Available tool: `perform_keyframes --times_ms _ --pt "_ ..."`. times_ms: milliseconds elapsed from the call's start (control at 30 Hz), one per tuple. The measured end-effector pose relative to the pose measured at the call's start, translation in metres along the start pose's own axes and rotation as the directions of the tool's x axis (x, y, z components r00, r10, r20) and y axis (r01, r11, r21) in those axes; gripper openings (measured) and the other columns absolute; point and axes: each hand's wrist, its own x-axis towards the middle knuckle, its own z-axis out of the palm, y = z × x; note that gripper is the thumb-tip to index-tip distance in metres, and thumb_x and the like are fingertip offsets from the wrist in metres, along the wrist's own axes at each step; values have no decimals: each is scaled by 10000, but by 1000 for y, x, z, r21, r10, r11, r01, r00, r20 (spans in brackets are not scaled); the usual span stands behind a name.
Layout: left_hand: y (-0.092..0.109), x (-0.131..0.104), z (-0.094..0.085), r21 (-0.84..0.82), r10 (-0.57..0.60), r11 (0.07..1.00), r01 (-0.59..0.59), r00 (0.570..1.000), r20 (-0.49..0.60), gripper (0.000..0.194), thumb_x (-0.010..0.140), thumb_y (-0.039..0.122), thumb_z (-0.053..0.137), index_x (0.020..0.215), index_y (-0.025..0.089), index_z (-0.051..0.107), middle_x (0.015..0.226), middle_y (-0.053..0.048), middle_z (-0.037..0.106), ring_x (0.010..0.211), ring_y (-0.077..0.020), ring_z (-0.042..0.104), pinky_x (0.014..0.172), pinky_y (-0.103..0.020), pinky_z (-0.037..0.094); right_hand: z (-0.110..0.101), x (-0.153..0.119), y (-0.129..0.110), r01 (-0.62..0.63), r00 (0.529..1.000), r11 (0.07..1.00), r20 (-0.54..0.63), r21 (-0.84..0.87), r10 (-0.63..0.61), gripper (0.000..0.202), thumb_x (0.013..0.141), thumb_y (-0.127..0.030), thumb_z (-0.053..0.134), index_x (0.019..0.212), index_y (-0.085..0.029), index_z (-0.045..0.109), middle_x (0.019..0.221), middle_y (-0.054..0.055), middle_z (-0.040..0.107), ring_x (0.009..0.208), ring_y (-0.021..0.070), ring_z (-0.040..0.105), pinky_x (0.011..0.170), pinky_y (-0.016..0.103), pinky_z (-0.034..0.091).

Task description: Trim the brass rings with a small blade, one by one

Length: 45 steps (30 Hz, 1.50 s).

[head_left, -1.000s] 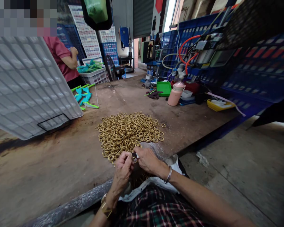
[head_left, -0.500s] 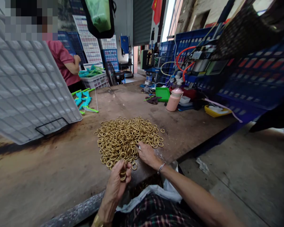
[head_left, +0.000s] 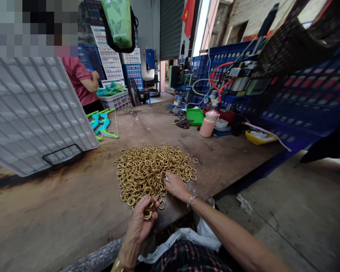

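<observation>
Though dim, bag point(head_left: 184, 235) seemingly holds rings point(head_left: 174, 228).

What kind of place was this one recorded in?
Probably a small workshop or factory floor: a heap of brass-coloured metal rings on a broad brown worktable, stacked blue and white plastic crates, and a blue upright machine behind.

Rings point(head_left: 143, 166): round, gold-coloured, open-centred, similar in size. Most form a loose, low heap on the table point(head_left: 87, 196), overlapping at mixed angles. Outer units are spread more thinly, some flat; one sits just beside the heap's right margin. A few rings are held in the left hand point(head_left: 140, 221), partly hidden by its fingers.
</observation>
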Motion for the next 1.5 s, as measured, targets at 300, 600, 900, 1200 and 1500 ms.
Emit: perform_keyframes --times_ms 300,600,900,1200,1500 --pt "-8 5 13 232 168 958 -170 985 31 384 612 399 723 864 163 554 632 36 545 553 -110 586 339 -142 344 -1 -32 -4 239 964 961 -154 139 -218 157 793 -133 430 915 -183 515 764 24 616 685 136 550 611 219 306" --pt "-16 11 3 595 349 735 -324 934 78 289 728 451 586 729 163 565 487 64 461 398 -59 390 367 -162 301 -5 -47 -20 304 952 880 -144 366 -269 108 842 -227 407 838 -198 511 700 -5 576 633 115 520 593 202 330" --pt "-12 4 7 721 444 530 -447 870 213 247 752 401 553 759 163 621 548 37 498 474 -83 436 449 -186 350 -17 -44 -26 186 977 809 -17 557 -212 228 825 -277 414 635 -180 495 579 -45 460 564 91 412 531 192 303" --pt "-13 3 3 527 219 803 -279 960 174 301 762 471 541 728 176 495 568 63 471 395 -36 387 354 -139 287 -20 -46 -30 180 978 773 -31 608 -204 228 823 -269 414 634 -177 501 579 -42 485 548 84 417 538 190 317" --pt "-11 -2 8 428 178 872 -237 968 175 301 720 460 602 723 179 494 561 70 476 394 -31 390 357 -140 277 -20 -45 -29 181 979 725 -54 665 -195 250 827 -275 414 613 -175 494 557 -41 479 538 88 420 529 199 318"
